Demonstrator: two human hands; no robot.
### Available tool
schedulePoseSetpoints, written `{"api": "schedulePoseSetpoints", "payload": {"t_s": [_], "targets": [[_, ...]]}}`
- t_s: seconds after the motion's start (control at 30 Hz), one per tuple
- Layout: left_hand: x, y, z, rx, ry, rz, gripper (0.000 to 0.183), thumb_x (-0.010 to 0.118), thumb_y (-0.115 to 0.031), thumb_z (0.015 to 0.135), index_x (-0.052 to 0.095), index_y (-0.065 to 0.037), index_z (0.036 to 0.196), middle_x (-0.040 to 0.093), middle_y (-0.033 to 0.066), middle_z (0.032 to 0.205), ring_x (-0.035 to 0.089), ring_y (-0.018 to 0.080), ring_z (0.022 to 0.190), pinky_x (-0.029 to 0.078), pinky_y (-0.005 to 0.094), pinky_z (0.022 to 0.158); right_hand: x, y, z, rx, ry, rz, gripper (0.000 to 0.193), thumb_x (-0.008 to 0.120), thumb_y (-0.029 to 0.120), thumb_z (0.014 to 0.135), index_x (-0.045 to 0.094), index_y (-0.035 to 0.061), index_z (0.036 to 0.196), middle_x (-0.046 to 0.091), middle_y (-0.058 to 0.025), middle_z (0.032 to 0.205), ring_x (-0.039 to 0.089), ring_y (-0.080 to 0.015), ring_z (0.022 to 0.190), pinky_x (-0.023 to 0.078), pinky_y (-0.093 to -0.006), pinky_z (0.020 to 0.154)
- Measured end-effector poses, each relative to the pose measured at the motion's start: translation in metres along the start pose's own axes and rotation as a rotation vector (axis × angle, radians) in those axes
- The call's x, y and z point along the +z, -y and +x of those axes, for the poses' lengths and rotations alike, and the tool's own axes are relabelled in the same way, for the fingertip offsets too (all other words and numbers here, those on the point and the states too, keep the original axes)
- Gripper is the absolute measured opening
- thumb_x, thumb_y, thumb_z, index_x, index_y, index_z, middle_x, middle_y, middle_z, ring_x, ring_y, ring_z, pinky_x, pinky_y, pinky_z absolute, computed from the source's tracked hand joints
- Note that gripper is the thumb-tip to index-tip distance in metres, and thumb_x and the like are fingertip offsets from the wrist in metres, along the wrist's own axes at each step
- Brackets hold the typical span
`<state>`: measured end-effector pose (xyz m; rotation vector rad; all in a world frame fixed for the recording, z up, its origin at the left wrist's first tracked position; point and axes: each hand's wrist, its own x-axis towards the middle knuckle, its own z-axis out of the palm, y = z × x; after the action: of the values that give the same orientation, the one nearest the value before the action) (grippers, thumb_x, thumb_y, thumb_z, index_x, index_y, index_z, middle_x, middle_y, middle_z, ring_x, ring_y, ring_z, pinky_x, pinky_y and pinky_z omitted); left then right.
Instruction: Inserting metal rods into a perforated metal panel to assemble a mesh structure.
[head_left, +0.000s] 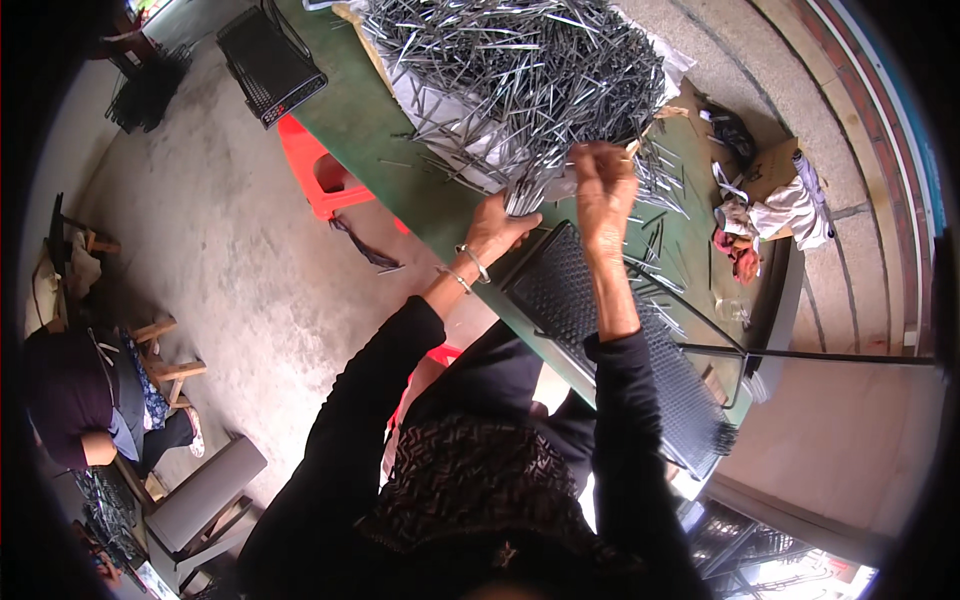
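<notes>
My left hand (495, 232) is closed round a bundle of thin grey-silver sticks (525, 192), whose ends point up and away from me. Just right of it, my right hand (606, 195) is raised with its fingers curled together; its fingertips are slightly blurred, and anything between them is too small to make out. Beyond both hands lies a big heap of the same thin dark sticks (520, 70) on white sheeting (440, 115). Under my right forearm, a long black board with rows of small holes (570, 300) slants across the table, with a dark cluster of sticks (712, 440) at its near end.
The green table (390, 190) carries scattered loose sticks and a black basket (270, 62) at its far left. A red stool (318, 175) stands beside it. Cloths (790, 210) and a cardboard box lie at right. Another person (85, 390) sits at far left.
</notes>
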<state>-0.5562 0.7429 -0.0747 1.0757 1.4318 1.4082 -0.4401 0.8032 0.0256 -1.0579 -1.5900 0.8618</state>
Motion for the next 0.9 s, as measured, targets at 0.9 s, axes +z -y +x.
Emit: {"api": "schedulePoseSetpoints", "payload": {"t_s": [0.9], "targets": [[0.083, -0.082, -0.120, -0.643, 0.738, -0.631, 0.028, 0.068, -0.018, 0.088, 0.061, 0.001, 0.107, 0.058, 0.0038, 0.072, 0.055, 0.0116, 0.061, 0.048, 0.0277, 0.053, -0.169, 0.091, -0.109, 0.104, -0.192, 0.070, 0.011, 0.061, 0.008, 0.091, 0.061, -0.0016, 0.095, 0.064, -0.0058, 0.081, 0.064, -0.0146, 0.071, 0.049, -0.0251, 0.070]]}}
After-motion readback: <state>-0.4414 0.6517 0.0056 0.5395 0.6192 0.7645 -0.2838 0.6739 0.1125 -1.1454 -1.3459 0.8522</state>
